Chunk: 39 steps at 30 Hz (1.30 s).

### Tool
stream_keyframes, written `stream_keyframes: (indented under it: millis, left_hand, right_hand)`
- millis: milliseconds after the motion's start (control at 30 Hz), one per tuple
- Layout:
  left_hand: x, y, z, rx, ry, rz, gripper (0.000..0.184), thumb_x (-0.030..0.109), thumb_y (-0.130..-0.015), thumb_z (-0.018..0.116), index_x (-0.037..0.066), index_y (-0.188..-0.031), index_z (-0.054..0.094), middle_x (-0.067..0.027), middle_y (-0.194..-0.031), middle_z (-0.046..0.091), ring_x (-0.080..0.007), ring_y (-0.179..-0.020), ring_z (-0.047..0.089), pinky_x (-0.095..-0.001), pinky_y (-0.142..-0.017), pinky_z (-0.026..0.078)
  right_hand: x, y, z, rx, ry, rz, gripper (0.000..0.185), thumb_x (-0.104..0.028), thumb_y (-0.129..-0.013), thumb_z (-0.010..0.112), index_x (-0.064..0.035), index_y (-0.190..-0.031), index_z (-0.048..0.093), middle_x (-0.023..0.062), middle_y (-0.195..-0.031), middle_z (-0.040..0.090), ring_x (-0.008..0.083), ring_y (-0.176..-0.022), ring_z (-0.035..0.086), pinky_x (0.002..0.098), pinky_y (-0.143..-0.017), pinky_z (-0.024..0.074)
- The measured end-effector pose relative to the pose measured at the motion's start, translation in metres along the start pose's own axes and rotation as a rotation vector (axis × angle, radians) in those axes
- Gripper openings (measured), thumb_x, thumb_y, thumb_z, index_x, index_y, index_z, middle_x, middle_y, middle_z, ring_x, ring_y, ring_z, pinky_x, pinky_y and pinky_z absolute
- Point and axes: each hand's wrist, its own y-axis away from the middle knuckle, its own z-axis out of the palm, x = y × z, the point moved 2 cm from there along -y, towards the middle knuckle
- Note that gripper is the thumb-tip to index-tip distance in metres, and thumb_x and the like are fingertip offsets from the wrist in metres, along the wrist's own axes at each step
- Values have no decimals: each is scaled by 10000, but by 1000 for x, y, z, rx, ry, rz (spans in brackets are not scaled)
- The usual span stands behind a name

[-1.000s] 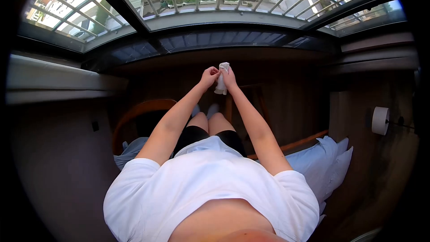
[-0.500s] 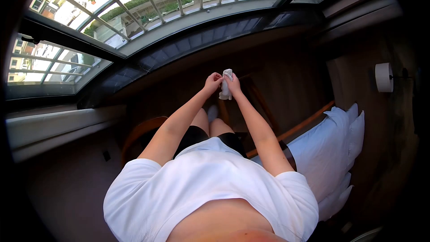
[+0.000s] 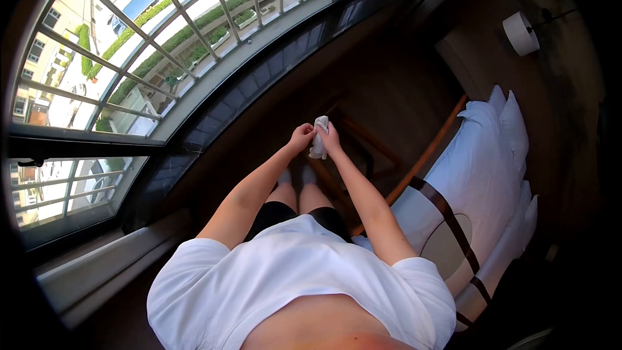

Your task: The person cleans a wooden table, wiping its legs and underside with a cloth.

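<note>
A small white cloth (image 3: 318, 150), bunched and folded, is held up in front of my body. My right hand (image 3: 331, 140) is closed around its right side, with part of the cloth standing above the fingers and part hanging below. My left hand (image 3: 300, 138) is at the cloth's left edge, its fingers pinched together and seeming to grip the edge. The fingertips are small in view and partly hidden by the cloth. Both arms reach forward over my legs.
A barred window (image 3: 175, 45) curves along the left and top. To the right is a bed with white bedding (image 3: 483, 142), pillows and a dark strap-like band (image 3: 444, 210). Wooden chair-like bars (image 3: 372, 136) stand past my right hand. A white lamp shade (image 3: 520, 34) is at upper right.
My view has turned, so the window tilts more steeply and more of the bed shows. Both hands keep nearly the same pose at the cloth, appearing slightly lower and further left.
</note>
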Motion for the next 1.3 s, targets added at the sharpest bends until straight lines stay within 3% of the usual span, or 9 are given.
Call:
stream_keyframes:
  millis: [300, 533, 633, 700, 733, 1000, 1100, 1233, 1300]
  left_hand:
    - [-16, -7, 52, -136, 18, -142, 75, 138, -906, 601, 69, -898, 574, -9, -701, 565, -107, -502, 520, -242, -448, 404]
    - [-97, -11, 101, -212, -65, -214, 93, 124, -903, 615, 52, -881, 561, -45, -718, 589, -150, -544, 605, -279, -456, 469]
    - [-122, -6, 125, -227, -46, -272, 145, 44, -832, 627, 33, -972, 590, -49, -764, 606, -152, -627, 598, -289, -567, 510]
    - [-127, -1, 133, -181, -118, -51, 321, -1, -789, 632, 63, -1101, 593, -62, -928, 608, -170, -774, 596, -304, -700, 520]
    - [-134, -5, 134, -198, -198, -57, 469, -16, -757, 638, 106, -1206, 576, -71, -1061, 576, -181, -872, 570, -311, -796, 504]
    - [-201, -46, 125, -222, -343, -12, 376, 45, -795, 614, 97, -1167, 611, -73, -1046, 612, -185, -891, 597, -312, -813, 503]
    - [-217, -54, 109, -252, -672, 48, 306, 133, -802, 572, 102, -1091, 666, -114, -1098, 652, -277, -1034, 608, -361, -882, 497]
    - [-230, -57, 91, -263, -943, 84, 288, 176, -801, 585, 122, -1072, 666, -114, -1123, 638, -299, -1092, 571, -416, -937, 462]
    - [-239, -50, 81, -424, -1295, 264, 280, 224, -805, 603, 146, -1070, 647, -97, -1117, 616, -301, -1141, 530, -486, -971, 417]
  right_hand:
    - [32, 45, -49, 85, -286, 162, 445, -210, -907, 647, -34, -1279, 479, 73, -1137, 596, 139, -1028, 565, 295, -881, 465]
    - [99, 86, -83, 196, -106, 180, 561, -121, -837, 705, -20, -1334, 465, 140, -1215, 599, 227, -1099, 586, 347, -916, 480]
    - [139, 96, -94, 270, -159, 203, 564, -114, -835, 707, -27, -1338, 468, 114, -1194, 604, 187, -1071, 585, 330, -900, 483]
    - [162, 96, -106, 296, -116, 209, 561, -108, -831, 707, -21, -1332, 472, 115, -1174, 613, 185, -1053, 591, 327, -890, 487]
    - [184, 97, -109, 316, -70, 207, 558, -103, -826, 708, -15, -1326, 477, 117, -1155, 622, 183, -1036, 597, 324, -879, 491]
    - [272, 84, -135, 378, 41, 154, 537, -73, -811, 698, 4, -1299, 486, 115, -1149, 621, 192, -1028, 600, 335, -883, 482]
    - [306, 90, -133, 491, -187, 217, 540, -25, -785, 693, 3, -1289, 498, 107, -1138, 624, 197, -1023, 601, 333, -874, 484]
    - [340, 101, -129, 553, -123, 250, 514, -15, -768, 695, -3, -1257, 535, 100, -1110, 639, 197, -1011, 610, 328, -869, 488]
    - [375, 104, -129, 562, -108, 273, 520, -14, -764, 698, -3, -1258, 534, 101, -1109, 639, 198, -1013, 611, 326, -870, 488]
